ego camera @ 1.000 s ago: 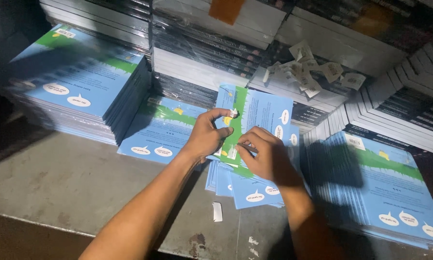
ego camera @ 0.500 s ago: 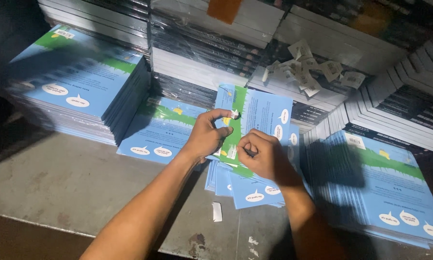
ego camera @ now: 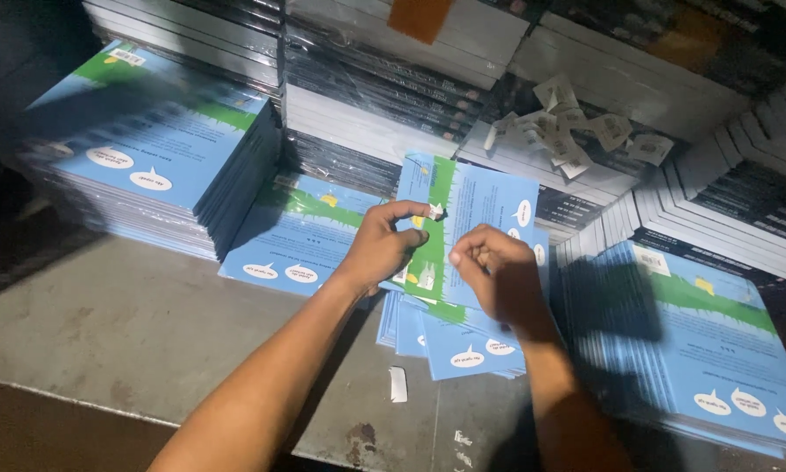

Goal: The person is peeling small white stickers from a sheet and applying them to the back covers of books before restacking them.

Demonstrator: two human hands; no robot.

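Left hand [ego camera: 380, 249] pinches a small sticker [ego camera: 434, 211] above the booklet [ego camera: 472, 232]; right hand [ego camera: 498, 271] is curled, contents unclear. Booklet appears thin, floppy; best gripped by edges.

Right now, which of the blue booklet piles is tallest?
The left pile, beside the wrapped dark bundles. It is a thick block of many copies, while the pile under the hands is thin and fanned, and the right pile sits lower.

Fig.: L hand [ego camera: 380, 249] & R hand [ego camera: 498, 275] were bare, no gloves, rings or watch visible. Both forearms were uncovered to frame edge; no sleeves showed. Slim fingers, short nails.
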